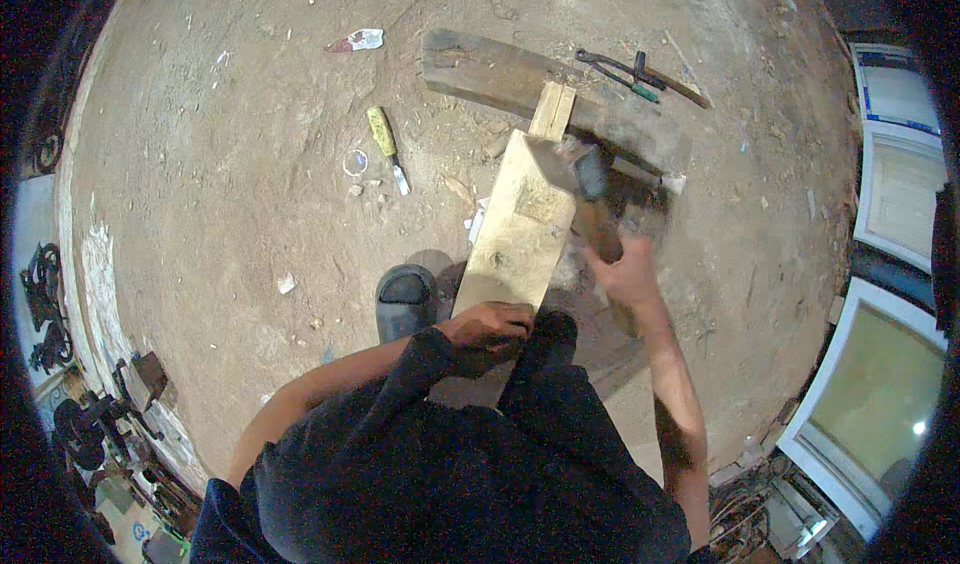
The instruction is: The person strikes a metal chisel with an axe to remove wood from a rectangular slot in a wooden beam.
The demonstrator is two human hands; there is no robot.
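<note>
A pale squared timber (pixel 507 249) slants away from me, with a narrower tenon-like tongue (pixel 553 112) at its far end. That far end lies over a weathered grey plank (pixel 470 69). My left hand (pixel 490 326) is closed on the timber's near end, fingers curled over its top. To the right of the timber, my right hand (pixel 627 272) grips the handle of a wooden-handled tool (pixel 598 226). Motion blurs its dark grey head, which is beside the timber's far part; whether it is a hammer or an adze I cannot tell.
A yellow-handled chisel (pixel 385 144) lies left of the timber, near a thin ring (pixel 356 162). Beyond the plank's right part are pincers with a green grip (pixel 625 82) and a hammer (pixel 672 81). My sandalled foot (pixel 406 299) is beside the timber. Framed panels (pixel 870 394) stand at right.
</note>
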